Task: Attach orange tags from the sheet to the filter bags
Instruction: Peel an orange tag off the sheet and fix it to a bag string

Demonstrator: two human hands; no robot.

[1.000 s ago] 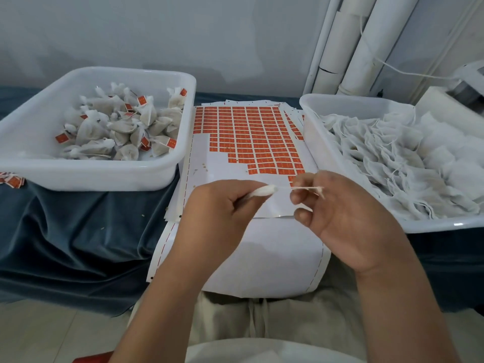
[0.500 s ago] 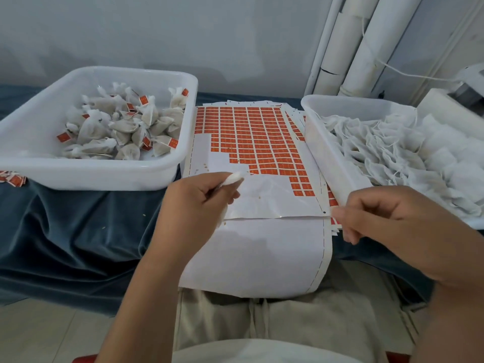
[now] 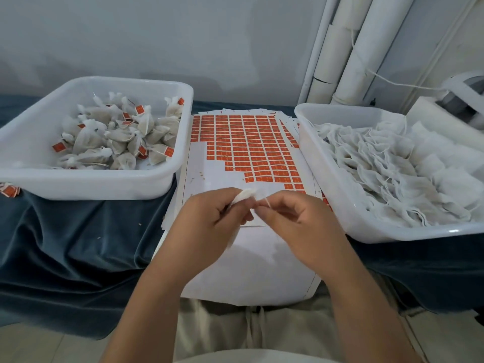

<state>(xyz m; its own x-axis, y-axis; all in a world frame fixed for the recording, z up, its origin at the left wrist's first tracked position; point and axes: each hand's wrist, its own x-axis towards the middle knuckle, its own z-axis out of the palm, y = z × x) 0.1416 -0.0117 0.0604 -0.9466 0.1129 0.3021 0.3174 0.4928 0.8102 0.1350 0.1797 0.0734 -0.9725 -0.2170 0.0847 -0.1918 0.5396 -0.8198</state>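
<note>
A white sheet (image 3: pixel 217 179) with rows of orange tags (image 3: pixel 248 142) lies between two white tubs. My left hand (image 3: pixel 209 221) grips a white filter bag (image 3: pixel 245 195) by its gathered neck, just above the near bare part of the sheet. My right hand (image 3: pixel 296 218) pinches the bag's thin string (image 3: pixel 265 201) right beside the left fingers. Both hands meet over the sheet's middle. The left tub (image 3: pixel 86 183) holds filled bags, some with orange tags. In the right tub (image 3: pixel 348 205) lies a pile of flat white bags with strings.
Dark blue cloth (image 3: pixel 65 244) covers the table and hangs over its near edge. White pipes (image 3: pixel 348 48) stand at the back right against the wall. A few loose orange tags (image 3: pixel 9 191) lie at the far left. A white box (image 3: pixel 442 119) sits behind the right tub.
My right hand had pulled out to the right, near the right tub, then came back to the bag. My left hand has kept hold of the bag throughout.
</note>
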